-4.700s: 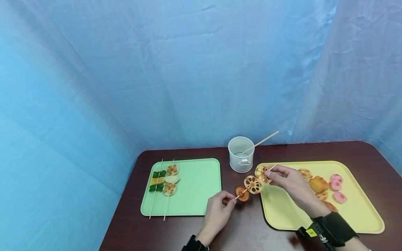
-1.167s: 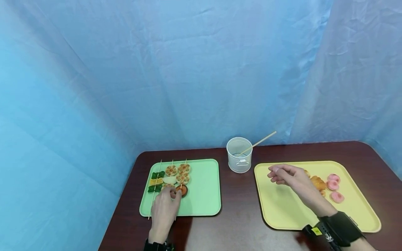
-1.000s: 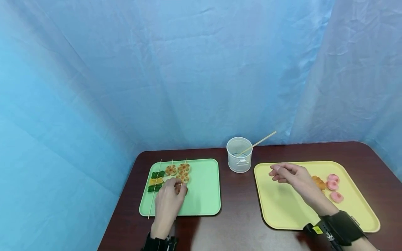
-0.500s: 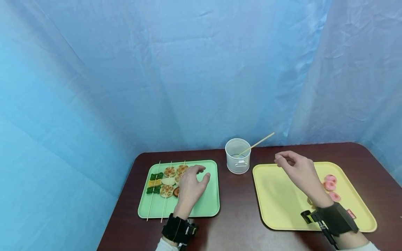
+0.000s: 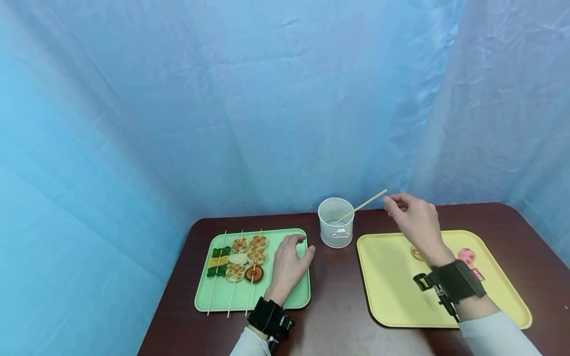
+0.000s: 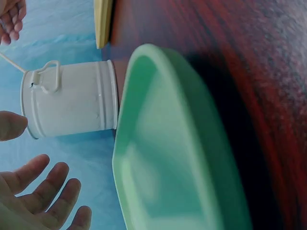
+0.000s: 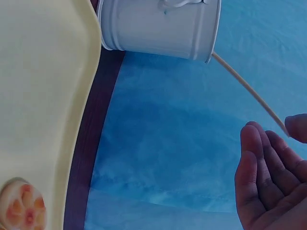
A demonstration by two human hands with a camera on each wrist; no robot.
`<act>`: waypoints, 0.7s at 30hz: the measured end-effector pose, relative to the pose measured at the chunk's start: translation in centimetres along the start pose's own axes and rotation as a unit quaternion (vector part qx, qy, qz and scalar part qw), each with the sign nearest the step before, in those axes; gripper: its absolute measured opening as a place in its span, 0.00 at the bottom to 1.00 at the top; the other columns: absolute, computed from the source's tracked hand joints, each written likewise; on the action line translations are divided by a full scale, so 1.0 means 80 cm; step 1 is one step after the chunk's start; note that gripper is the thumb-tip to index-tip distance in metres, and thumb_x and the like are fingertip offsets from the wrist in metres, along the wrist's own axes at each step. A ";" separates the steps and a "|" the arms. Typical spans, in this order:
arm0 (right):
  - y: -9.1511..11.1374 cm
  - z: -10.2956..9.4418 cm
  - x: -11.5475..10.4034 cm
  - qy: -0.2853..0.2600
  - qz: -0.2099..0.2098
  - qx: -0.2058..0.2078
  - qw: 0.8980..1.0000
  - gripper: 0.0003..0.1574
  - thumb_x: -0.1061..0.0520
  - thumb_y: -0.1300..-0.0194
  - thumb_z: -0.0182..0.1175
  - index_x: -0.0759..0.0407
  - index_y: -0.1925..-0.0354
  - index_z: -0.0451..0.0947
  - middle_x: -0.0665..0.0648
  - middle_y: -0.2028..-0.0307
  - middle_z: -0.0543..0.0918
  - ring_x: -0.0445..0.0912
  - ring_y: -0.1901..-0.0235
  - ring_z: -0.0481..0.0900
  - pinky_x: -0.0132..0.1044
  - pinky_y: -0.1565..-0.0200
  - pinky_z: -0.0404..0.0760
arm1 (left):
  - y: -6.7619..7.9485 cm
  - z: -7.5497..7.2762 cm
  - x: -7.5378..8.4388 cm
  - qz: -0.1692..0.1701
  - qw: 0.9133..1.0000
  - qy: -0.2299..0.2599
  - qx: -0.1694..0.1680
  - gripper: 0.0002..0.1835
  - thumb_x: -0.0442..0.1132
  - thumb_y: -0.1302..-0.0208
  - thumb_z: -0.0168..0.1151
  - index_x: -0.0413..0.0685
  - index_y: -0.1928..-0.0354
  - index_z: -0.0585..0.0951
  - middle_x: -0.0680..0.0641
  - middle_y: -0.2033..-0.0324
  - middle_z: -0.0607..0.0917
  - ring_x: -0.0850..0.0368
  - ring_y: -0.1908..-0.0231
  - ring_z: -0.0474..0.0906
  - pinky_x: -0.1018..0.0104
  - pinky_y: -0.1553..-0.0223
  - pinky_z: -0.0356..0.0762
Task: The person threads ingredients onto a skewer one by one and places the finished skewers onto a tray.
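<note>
My right hand [image 5: 414, 222] is beside the upper end of a thin wooden skewer [image 5: 371, 200] that leans out of a small white bucket [image 5: 337, 238]. In the right wrist view the thumb [image 7: 297, 127] is at the skewer's tip, apart from the other fingers. My left hand [image 5: 288, 267], thumb and fingers spread and holding nothing, hovers over the right part of the green tray [image 5: 221, 296]. Three loaded skewers lie on that tray: green and yellow pieces [image 5: 218, 262], lotus root slices around a pale piece [image 5: 238, 258], and two lotus root slices above a brown mushroom-like piece [image 5: 254, 274].
A yellow tray [image 5: 387, 291] lies on the right of the dark wooden table [image 5: 331, 296]. On it are a lotus root slice [image 5: 417, 253] and pink round pieces [image 5: 466, 255], partly covered by my right arm. Blue cloth [image 5: 267, 123] hangs behind the table.
The third skewer, earlier held between both hands, now lies on the green tray. My left hand let go of it and moved right; my right hand went up from the yellow tray to the bucket's skewer.
</note>
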State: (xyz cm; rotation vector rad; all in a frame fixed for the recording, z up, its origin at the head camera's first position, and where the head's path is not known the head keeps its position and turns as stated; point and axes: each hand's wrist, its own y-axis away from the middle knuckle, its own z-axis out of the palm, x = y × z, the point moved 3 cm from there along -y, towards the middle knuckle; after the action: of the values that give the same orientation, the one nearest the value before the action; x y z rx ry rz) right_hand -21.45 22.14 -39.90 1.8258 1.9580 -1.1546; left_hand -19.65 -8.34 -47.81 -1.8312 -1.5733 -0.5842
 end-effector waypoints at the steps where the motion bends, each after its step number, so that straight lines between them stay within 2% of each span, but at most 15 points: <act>1: -0.002 0.001 -0.001 -0.002 0.001 -0.002 1.000 0.24 0.42 0.22 0.56 0.59 0.50 0.86 0.54 0.68 0.89 0.50 0.69 0.84 0.47 0.64 0.75 | 0.000 0.001 -0.001 0.000 1.000 -0.002 -0.002 0.20 0.47 0.31 0.66 0.42 0.44 0.83 0.42 0.50 0.84 0.44 0.48 0.80 0.48 0.47 0.76; 7: -0.013 0.007 -0.007 -0.017 0.009 0.009 1.000 0.26 0.39 0.22 0.55 0.58 0.53 0.87 0.56 0.69 0.88 0.51 0.69 0.83 0.51 0.61 0.74 | 0.003 0.005 -0.004 0.001 1.000 0.002 -0.012 0.20 0.47 0.30 0.65 0.43 0.43 0.83 0.43 0.49 0.83 0.45 0.48 0.80 0.48 0.47 0.76; 15: -0.018 0.009 -0.011 -0.026 0.015 0.017 0.999 0.25 0.42 0.21 0.54 0.60 0.55 0.87 0.58 0.69 0.88 0.53 0.68 0.82 0.50 0.59 0.72 | 0.007 0.009 -0.007 0.003 1.000 -0.002 -0.008 0.19 0.46 0.31 0.65 0.43 0.44 0.84 0.44 0.50 0.84 0.45 0.49 0.81 0.49 0.47 0.77; 18: -0.017 0.004 -0.012 -0.026 0.017 0.020 0.999 0.25 0.42 0.21 0.54 0.59 0.56 0.87 0.58 0.69 0.89 0.52 0.68 0.82 0.48 0.60 0.72 | 0.007 0.009 -0.009 0.001 1.000 -0.006 -0.006 0.18 0.46 0.31 0.65 0.43 0.45 0.84 0.44 0.50 0.84 0.45 0.48 0.81 0.50 0.47 0.77; 21: -0.014 -0.003 -0.013 -0.025 0.014 0.029 0.999 0.24 0.42 0.21 0.55 0.58 0.57 0.87 0.57 0.70 0.88 0.46 0.69 0.81 0.44 0.60 0.71 | 0.007 0.009 -0.010 0.001 1.000 -0.006 -0.003 0.18 0.46 0.32 0.66 0.43 0.46 0.84 0.44 0.51 0.85 0.45 0.49 0.81 0.50 0.46 0.77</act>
State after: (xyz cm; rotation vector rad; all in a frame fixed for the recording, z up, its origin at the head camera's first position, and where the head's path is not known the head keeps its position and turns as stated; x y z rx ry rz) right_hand -22.18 21.59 -38.66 1.8289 1.8840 -1.2475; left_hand -19.29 -8.41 -48.93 -1.8435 -1.5784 -0.5782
